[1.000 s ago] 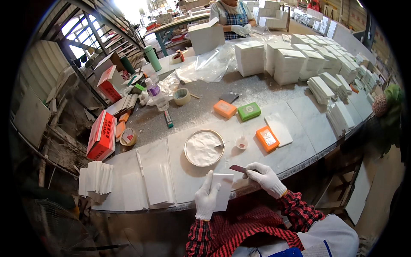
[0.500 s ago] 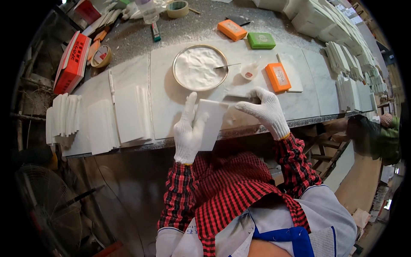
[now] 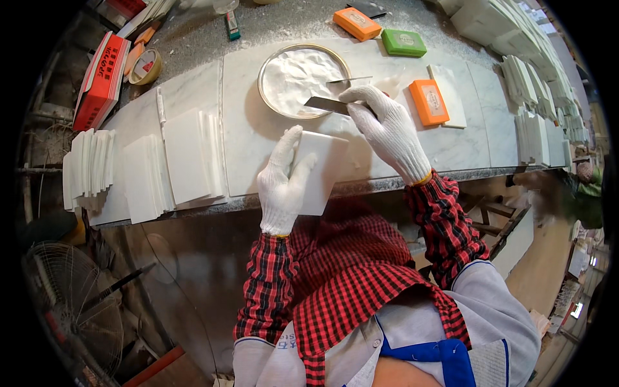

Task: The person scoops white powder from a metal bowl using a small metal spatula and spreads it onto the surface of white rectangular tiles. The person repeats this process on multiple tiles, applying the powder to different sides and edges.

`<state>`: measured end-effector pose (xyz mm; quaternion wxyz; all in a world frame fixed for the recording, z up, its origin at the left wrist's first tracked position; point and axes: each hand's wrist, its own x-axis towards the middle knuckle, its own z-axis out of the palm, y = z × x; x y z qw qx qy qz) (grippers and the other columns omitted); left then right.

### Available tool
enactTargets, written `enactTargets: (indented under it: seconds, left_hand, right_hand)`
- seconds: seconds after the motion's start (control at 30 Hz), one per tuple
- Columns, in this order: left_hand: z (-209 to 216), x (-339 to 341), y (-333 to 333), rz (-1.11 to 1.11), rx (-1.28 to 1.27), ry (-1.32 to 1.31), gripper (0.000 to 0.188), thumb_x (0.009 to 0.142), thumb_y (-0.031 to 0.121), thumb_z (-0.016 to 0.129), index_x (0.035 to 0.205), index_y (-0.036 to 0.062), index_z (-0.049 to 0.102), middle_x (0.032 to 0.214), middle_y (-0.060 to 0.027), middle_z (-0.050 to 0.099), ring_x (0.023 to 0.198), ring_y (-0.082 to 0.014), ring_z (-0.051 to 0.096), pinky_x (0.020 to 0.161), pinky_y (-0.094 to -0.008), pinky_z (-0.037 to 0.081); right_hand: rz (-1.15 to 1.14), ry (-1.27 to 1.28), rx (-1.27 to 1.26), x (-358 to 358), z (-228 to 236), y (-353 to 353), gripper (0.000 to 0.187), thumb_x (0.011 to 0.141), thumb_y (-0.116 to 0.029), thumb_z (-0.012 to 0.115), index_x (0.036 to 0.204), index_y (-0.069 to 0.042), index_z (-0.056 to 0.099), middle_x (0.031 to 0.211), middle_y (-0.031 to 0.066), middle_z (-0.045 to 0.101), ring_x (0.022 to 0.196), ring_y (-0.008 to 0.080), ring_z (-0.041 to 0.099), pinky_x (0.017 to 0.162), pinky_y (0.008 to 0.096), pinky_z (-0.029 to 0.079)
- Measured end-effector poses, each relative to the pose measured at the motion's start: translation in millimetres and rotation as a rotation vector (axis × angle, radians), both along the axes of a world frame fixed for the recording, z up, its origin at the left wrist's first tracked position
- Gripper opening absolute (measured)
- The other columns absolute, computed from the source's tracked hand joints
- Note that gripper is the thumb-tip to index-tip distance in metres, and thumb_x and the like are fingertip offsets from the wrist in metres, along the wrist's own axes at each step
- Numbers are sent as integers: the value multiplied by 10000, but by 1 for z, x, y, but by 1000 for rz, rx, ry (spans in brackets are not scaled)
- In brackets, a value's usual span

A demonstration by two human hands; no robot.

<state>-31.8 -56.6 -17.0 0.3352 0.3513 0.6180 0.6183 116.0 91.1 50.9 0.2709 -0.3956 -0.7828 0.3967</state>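
My left hand, in a white knit glove, grips a white rectangular tile by its left side. The tile is tilted at the table's front edge. In my gloved right hand is a flat metal scraper blade, pinched between thumb and fingers. Its tip reaches over the near right rim of a round metal-rimmed pan of white powder. A thin metal tool rests across the pan's right rim. Behind my right hand a small white cup is mostly hidden.
Stacked white tiles stand along the left front, with more tile stacks at the right. An orange block leans by a white slab. A green box and another orange block lie farther back. A fan stands lower left.
My right hand has picked up the scraper blade from the table and brought it to the pan's rim. My left hand still holds the tile. The whole view has shifted slightly.
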Motion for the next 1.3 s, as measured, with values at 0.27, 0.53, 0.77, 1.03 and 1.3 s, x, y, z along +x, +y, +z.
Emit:
enactTargets:
  seconds: [0.27, 0.53, 0.77, 1.03, 1.3]
  left_hand:
    - [14, 1, 0, 12, -117, -84, 484, 932, 37, 706, 1405, 21, 605, 1345, -177, 666, 1219, -174, 629, 1026, -310, 497]
    - [16, 1, 0, 5, -139, -100, 466, 958, 69, 699, 1410, 14, 597, 1332, -151, 676, 1185, -156, 633, 1002, -296, 502]
    - [11, -1, 0, -13, -119, -112, 471, 967, 69, 684, 1420, -6, 579, 1365, -155, 654, 1211, -170, 626, 1027, -303, 495]
    - [13, -3, 2, -51, -105, -158, 485, 961, 45, 677, 1422, -46, 555, 1408, -164, 625, 1283, -189, 593, 1072, -312, 473]
    - [13, -3, 2, -59, -84, -144, 501, 968, 24, 665, 1446, -44, 529, 1418, -151, 610, 1266, -169, 585, 1073, -302, 471]
  right_hand:
    - [38, -43, 65, -10, -7, 11, 223, 944, -156, 581, 1074, -64, 736, 956, 157, 745, 866, 311, 736, 768, 367, 563]
    - [68, 83, -305, -7, -11, 23, 275, 924, -177, 615, 1099, -5, 739, 880, 64, 696, 758, 143, 621, 702, 275, 499]
    - [77, 98, -451, 4, 5, 18, 288, 914, -188, 625, 1109, -11, 743, 750, -2, 596, 672, 72, 507, 609, 238, 417]
    - [153, 58, -295, 11, 8, 9, 259, 948, -181, 621, 1099, -1, 731, 779, 25, 631, 685, 81, 533, 626, 257, 447]
    - [180, 29, -107, 11, 12, 1, 216, 974, -123, 639, 1133, -2, 722, 907, 27, 679, 759, 86, 573, 683, 246, 484]
